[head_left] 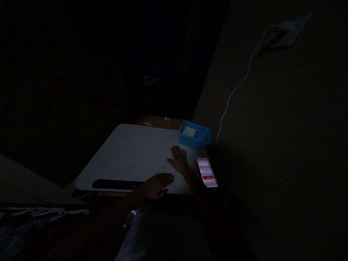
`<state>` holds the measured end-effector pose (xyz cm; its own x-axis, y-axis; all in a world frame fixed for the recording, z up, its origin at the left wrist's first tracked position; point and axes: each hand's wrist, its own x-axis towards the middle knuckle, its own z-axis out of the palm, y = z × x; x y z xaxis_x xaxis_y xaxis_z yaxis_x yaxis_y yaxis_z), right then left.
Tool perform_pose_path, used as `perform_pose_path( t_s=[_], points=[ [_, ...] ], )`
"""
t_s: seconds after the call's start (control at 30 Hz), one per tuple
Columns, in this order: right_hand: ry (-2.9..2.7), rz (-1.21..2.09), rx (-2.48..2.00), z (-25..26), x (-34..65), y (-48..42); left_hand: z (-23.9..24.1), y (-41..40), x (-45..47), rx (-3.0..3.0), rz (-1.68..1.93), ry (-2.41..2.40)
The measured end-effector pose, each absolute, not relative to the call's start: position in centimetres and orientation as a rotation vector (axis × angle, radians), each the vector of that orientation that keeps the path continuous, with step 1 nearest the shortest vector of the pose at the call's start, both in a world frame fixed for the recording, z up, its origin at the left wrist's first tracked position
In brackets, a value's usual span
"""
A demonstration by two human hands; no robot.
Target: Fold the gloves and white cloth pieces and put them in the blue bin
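Observation:
A thin, whitish sheet (167, 169), paper or cloth, lies on the white tabletop (127, 152); the dark makes its kind hard to tell. My right hand (178, 159) rests flat at its right side, fingers spread. At the sheet's near edge is my left hand (156, 186), its fingers stretched out and the thumb apart. Neither hand grips anything that I can see. Just beyond my right hand stands a blue plastic basket (194, 141) with a pale folded stack (189, 131) in it.
A lit phone (207, 173) lies right of the tabletop. A white cable (239, 84) runs down the right wall from a fixture (288, 32). Behind the tabletop are a pinkish spool (168, 119) and a white scrap (148, 123). A black strip (116, 184) lines the near edge.

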<state>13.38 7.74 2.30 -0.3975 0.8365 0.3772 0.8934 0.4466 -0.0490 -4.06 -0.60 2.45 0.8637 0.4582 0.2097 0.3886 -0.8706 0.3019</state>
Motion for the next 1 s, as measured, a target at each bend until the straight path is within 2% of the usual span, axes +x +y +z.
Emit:
perform_pose_path(
  t_s=[0.17,0.47,0.83,1.0],
  points=[
    [-2.449,-0.280,-1.358,2.3,14.1,6.0,2.5,-0.7,-4.0,2.780,0.410,0.661],
    [-2.252,-0.226,-1.579,2.1,15.4,9.1,2.9,-0.5,-4.1,2.809,0.382,0.647],
    [-2.509,-0.229,-1.281,2.8,12.9,6.3,2.7,-0.5,-4.0,2.825,0.386,0.649],
    [-2.321,-0.199,-1.555,2.8,13.1,8.4,2.3,-0.5,-4.1,2.799,0.436,0.655]
  ],
)
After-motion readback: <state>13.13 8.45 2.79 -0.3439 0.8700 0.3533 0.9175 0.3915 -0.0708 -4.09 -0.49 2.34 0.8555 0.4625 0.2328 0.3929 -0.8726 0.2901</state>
